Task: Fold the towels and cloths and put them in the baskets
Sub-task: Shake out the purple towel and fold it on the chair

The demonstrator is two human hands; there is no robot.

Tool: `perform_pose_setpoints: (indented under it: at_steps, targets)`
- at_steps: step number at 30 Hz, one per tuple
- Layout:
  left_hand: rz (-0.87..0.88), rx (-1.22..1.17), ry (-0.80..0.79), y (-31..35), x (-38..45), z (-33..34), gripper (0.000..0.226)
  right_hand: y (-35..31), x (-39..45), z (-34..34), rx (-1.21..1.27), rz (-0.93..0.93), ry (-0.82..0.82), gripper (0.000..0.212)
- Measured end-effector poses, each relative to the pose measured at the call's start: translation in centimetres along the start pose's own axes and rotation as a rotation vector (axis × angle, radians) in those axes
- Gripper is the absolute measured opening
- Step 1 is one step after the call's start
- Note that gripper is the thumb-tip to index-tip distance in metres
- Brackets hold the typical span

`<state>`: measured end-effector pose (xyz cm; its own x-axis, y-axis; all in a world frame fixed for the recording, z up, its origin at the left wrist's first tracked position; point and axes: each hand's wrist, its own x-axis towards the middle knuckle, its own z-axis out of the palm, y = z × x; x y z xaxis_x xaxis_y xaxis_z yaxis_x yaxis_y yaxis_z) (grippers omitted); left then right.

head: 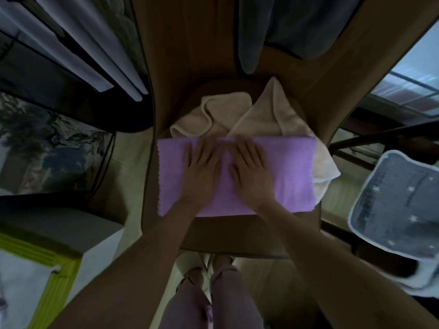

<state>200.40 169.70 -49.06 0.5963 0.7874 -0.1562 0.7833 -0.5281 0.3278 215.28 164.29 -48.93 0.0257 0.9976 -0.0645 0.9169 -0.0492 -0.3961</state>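
Purple towel (292, 172) lies flat on the near end of the brown table (180, 67), folded into a wide rectangle running from the left edge to close on the right edge. Its zigzag-cut left side hangs slightly past the table's left edge. Left hand (202, 165) and right hand (249, 167) both rest palm-down on the middle of the towel, side by side and nearly touching, fingers straight and pointing toward the far edge, gripping nothing, just pressing flat. Bare forearms come in from the near edge.

Cream towel (261, 115) sits crumpled just beyond the purple one, toward the table's middle; its near part is tucked under the purple towel and one flap spills out over the right edge. Grey cloth (285, 24) lies at the far end of the table, partly draped.

Off the table: grey star-patterned basket (394, 205) with a white rim stands on the floor by the right edge, near corner. Lime-green basket (54, 276) with white inside sits by the near left corner. Person's legs in mauve trousers (204, 300) stand at the near edge. Picture is dim and slightly blurred.
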Motion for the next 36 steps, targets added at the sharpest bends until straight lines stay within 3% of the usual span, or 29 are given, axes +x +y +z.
perform_pose_setpoints:
  at_steps: [2,5,8,11,13,18,25,32,36]
  targets:
    - [-0.047,0.048,-0.055,-1.5,0.8,0.9,0.059,2.4,0.3,0.2,-0.059,0.034,-0.061,0.055]
    - [-0.086,0.083,-0.007,-3.5,1.1,0.6,0.063,6.7,0.3,-1.4,-0.166,0.214,-0.001,0.056]
    - [-0.254,0.040,0.078,-4.4,0.3,-0.5,0.065,7.1,0.2,-2.5,-0.173,0.336,0.050,0.056]
    - [-0.548,-0.248,0.305,-4.1,-1.7,-2.3,0.057,3.5,0.2,-2.5,-0.106,0.307,0.150,0.055]
    - [-0.736,-0.507,0.417,-3.8,-3.0,-3.3,0.043,0.8,-0.1,-1.7,-0.040,0.244,0.131,0.056]
    - [-0.935,-0.780,0.310,-2.8,-4.2,-4.3,0.037,-1.5,-0.5,1.1,0.033,0.286,0.083,0.056]
    - [-0.863,-0.862,0.155,-3.6,-2.7,-3.5,0.047,-1.4,0.1,2.5,-0.030,0.283,0.102,0.056]
    - [-0.722,-0.958,0.204,-4.6,-3.1,-3.4,0.036,-0.7,0.4,2.7,-0.084,0.242,0.038,0.054]
    - [-0.732,-0.990,0.244,-5.2,-3.6,-5.0,0.032,-2.1,-1.9,1.5,-0.048,0.142,0.036,0.054]
